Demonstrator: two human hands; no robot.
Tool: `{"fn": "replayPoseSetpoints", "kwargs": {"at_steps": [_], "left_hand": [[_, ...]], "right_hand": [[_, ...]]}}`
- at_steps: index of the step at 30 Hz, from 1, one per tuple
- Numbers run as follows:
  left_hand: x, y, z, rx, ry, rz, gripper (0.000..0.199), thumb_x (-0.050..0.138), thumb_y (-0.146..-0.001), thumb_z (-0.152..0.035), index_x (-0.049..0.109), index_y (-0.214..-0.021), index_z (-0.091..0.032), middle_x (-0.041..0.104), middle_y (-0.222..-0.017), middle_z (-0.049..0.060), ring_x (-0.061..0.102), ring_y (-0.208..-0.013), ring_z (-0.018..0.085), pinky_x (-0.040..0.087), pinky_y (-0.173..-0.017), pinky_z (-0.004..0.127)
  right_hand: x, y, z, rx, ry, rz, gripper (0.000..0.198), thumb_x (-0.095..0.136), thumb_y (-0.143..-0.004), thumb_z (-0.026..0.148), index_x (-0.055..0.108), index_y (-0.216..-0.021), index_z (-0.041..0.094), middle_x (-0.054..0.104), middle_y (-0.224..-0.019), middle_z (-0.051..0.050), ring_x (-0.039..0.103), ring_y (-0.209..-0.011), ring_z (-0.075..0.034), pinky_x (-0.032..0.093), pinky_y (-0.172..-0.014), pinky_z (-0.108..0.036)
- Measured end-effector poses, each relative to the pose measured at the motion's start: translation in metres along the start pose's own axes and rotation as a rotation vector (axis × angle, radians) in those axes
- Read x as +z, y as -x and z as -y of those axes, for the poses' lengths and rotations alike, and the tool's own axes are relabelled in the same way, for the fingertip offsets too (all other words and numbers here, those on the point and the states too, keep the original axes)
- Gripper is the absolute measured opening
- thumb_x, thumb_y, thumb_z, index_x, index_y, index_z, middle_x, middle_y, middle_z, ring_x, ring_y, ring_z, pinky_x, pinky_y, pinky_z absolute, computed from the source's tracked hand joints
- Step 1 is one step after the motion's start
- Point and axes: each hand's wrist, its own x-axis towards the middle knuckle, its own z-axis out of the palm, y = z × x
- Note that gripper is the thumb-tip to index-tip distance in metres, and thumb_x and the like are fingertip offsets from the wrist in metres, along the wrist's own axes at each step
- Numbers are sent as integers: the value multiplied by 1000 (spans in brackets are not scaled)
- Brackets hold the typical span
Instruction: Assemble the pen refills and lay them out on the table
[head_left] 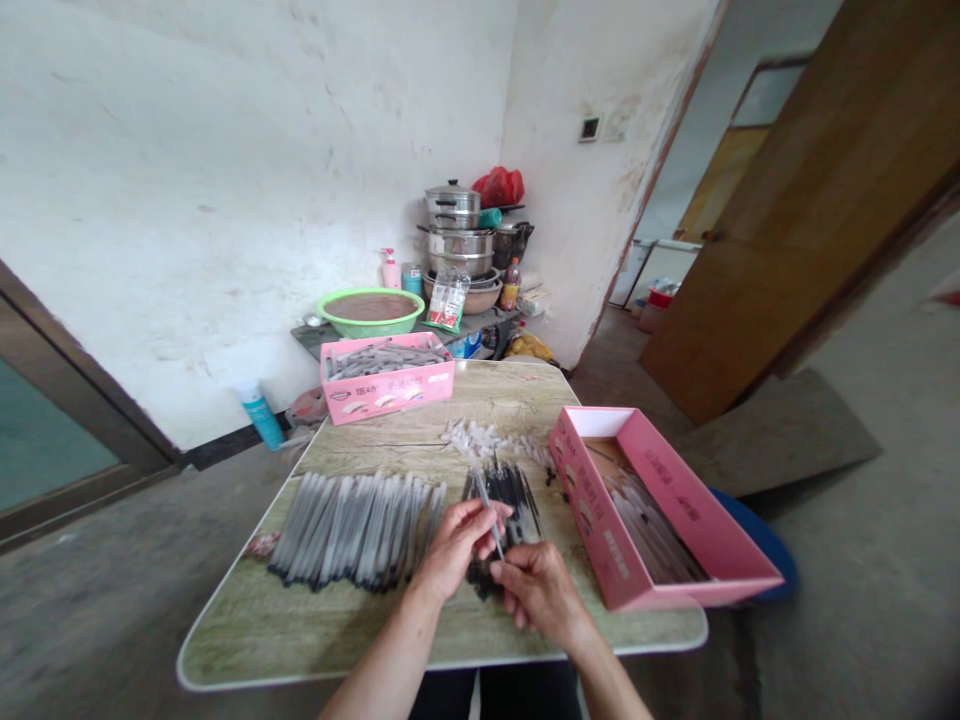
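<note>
Worn on the person's head, above the near side of the table (502, 395). Looks forward and somewhat down, with the left hand (459, 545) and the right hand (546, 590) quite close, low and near the middle. Reaches widely also: over the floor (97, 620) at left, to the white wall (262, 150) ahead and to the brown door (810, 220) farther at right.

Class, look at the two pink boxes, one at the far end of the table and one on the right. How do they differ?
The far pink box lies crosswise; the right pink box stretches lengthwise, away from the person.
The far pink box is heaped to about its rim with slender sticks; in the right pink box they lie low, leaving some brown bottom showing.
Both are open-topped, with printing on their sides.
</note>
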Motion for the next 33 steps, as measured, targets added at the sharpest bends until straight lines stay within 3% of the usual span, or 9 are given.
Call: {"fn": "replayPoseSetpoints", "kwargs": {"at_steps": [3, 6, 10, 13, 21, 24, 27, 30, 33], "left_hand": [[1, 1, 2, -72, 17, 27, 34, 70, -74, -38, 66, -95, -11, 58, -65, 1, 46, -45, 5, 31, -40, 16], [-3, -1, 4, -89, 143, 25, 28, 71, -73, -34, 63, -89, -13, 59, -64, 0, 48, -43, 5, 34, -38, 15], [-15, -7, 7, -40, 350, -87, 24, 71, -75, -30, 62, -88, -12, 67, -70, 3, 58, -52, 6, 44, -45, 12], [-21, -10, 9, -25, 427, -133, 23, 73, -74, -27, 62, -88, -12, 69, -72, 4, 61, -54, 5, 48, -49, 11], [-16, -9, 9, -4, 375, -135, 23, 73, -74, -25, 62, -88, -10, 71, -75, 6, 65, -58, 9, 52, -51, 15], [-15, -8, 9, -1, 339, -138, 25, 74, -73, -27, 63, -88, -10, 71, -75, 6, 65, -59, 10, 52, -52, 16], [-15, -7, 9, -4, 336, -152, 26, 74, -72, -27, 63, -88, -10, 71, -75, 7, 65, -59, 10, 51, -52, 16], [-14, -6, 8, -6, 342, -162, 25, 75, -72, -27, 63, -87, -10, 71, -75, 7, 65, -59, 10, 51, -52, 16], [-12, -6, 7, -5, 339, -156, 25, 75, -72, -26, 63, -87, -10, 71, -75, 7, 64, -59, 10, 51, -51, 17]], "right_hand": [[-4, 0, 7, -74, 38, -50, 45, 59, -78, 54, 64, -59, 14, 49, -40, 4, 42, -33, -7, 27, -33, -17], [-12, 0, 14, -182, 111, -180, 47, 61, -77, 54, 60, -52, 15, 48, -40, 4, 42, -37, -8, 29, -38, -18], [-29, 6, 3, -164, 121, -398, 46, 49, -87, 51, 55, -55, 18, 51, -42, 2, 48, -38, -11, 34, -41, -21], [-41, 13, -13, -142, 273, -509, 37, 47, -88, 43, 58, -63, 19, 57, -47, -1, 52, -40, -15, 36, -44, -24], [-36, 13, -30, -99, 724, -468, 24, 46, -88, 23, 69, -85, 21, 73, -80, -10, 68, -74, -24, 43, -64, -27], [-31, 6, -28, -102, 800, -427, 23, 46, -86, 19, 69, -81, 22, 73, -77, -10, 68, -73, -24, 42, -61, -27], [-30, 1, -25, -112, 794, -416, 22, 48, -84, 16, 65, -69, 19, 71, -68, -11, 68, -65, -24, 40, -57, -27], [-28, 0, -20, -128, 766, -437, 17, 49, -83, 18, 62, -73, 18, 70, -68, -10, 67, -64, -23, 42, -57, -27], [-24, 1, -10, -144, 394, -420, 10, 53, -81, 25, 58, -77, 18, 68, -65, -6, 66, -57, -20, 46, -54, -26]]}}
